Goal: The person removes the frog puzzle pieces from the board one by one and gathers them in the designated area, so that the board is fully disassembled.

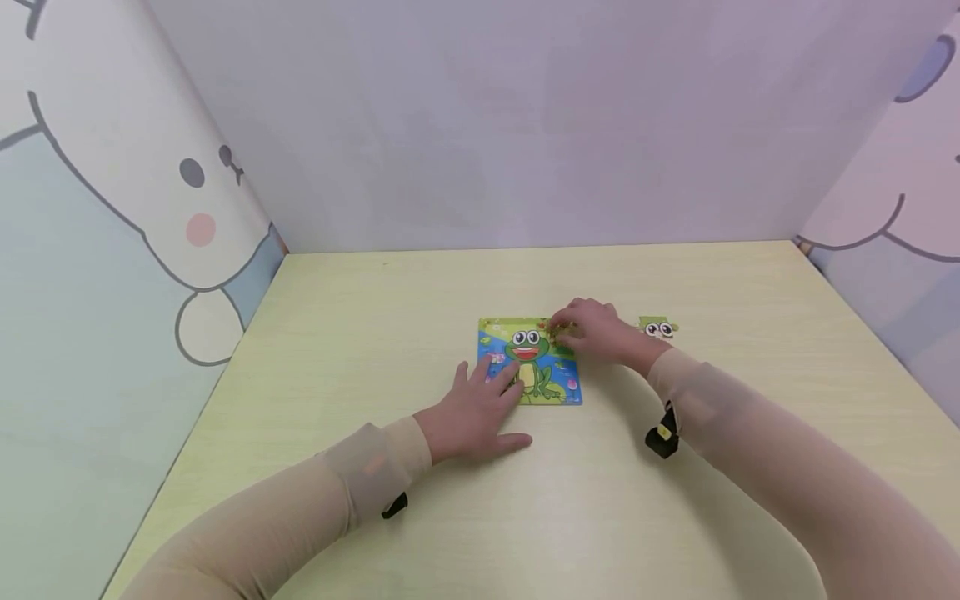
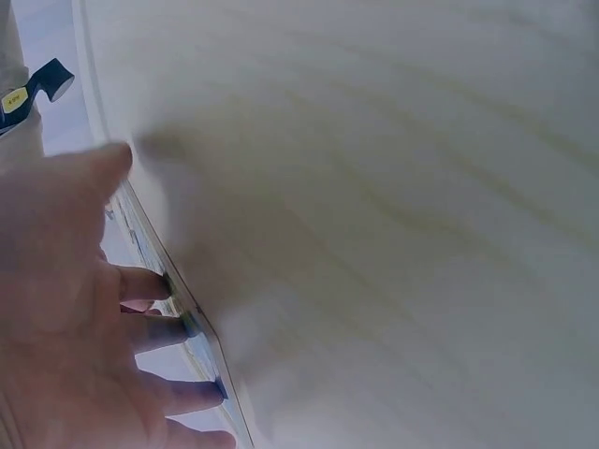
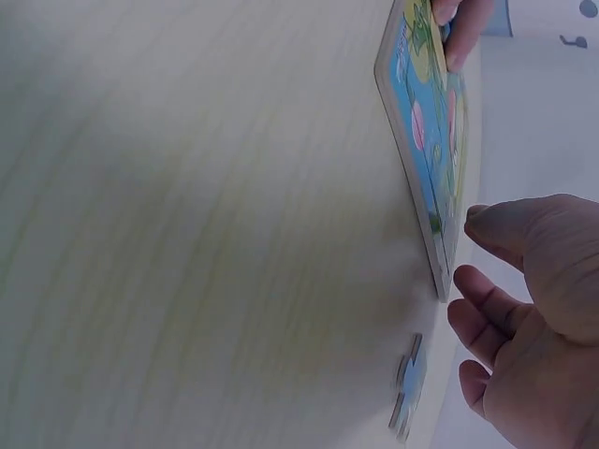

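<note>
A square frog jigsaw puzzle lies flat on the pale wooden table. My left hand rests at its lower left with fingers spread; in the left wrist view the fingertips press on the board near its edge and the thumb is off it. My right hand is over the upper right corner, fingers loosely bent and the thumb apart from them. In the right wrist view that hand shows nothing between thumb and fingers beside the corner. What lies under its fingertips is partly hidden.
A loose green puzzle piece with printed eyes lies right of the board, partly behind the right forearm. The right wrist view shows this piece flat on the table. Walls stand at the back and both sides.
</note>
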Available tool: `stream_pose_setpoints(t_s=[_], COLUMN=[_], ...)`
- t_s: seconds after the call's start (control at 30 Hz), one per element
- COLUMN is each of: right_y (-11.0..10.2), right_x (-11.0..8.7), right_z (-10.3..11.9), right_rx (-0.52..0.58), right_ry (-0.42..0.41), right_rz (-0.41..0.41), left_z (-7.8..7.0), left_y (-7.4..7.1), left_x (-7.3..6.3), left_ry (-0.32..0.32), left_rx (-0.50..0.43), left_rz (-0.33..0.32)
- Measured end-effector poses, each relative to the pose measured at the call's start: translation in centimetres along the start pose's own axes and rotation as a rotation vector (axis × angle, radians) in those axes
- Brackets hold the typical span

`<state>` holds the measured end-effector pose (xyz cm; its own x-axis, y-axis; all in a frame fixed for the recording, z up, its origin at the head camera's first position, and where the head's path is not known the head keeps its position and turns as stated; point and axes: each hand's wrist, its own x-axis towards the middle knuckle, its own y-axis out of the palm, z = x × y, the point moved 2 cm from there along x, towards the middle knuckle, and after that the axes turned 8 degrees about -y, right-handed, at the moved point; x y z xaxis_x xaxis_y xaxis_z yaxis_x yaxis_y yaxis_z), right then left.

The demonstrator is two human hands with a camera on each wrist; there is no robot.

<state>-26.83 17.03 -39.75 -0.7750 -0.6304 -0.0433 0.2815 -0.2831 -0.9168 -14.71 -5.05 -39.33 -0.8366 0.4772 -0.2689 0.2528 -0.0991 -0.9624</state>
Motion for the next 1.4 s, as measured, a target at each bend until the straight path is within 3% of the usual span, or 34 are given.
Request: stream_pose_setpoints(t_s=[0.23, 0.57, 1.4], right_y=[1.0, 1.0, 0.7], right_x=[0.5, 0.8, 1.2], right_z=[1.0, 1.7, 1.8], right_rx=[0.001, -0.02, 0.013], right_ry=[-0.002, 0.008, 0.023], right_rz=[0.006, 0.032, 0.082], left_z=[0.0, 0.2, 0.2], left_y=[0.2, 0.2, 0.1], left_x=[0.1, 0.0, 0.0], left_ry=[0.041, 0.064, 0.059], left_rx=[0.12, 0.078, 0.047], left_rz=[-0.111, -0.178, -0.158])
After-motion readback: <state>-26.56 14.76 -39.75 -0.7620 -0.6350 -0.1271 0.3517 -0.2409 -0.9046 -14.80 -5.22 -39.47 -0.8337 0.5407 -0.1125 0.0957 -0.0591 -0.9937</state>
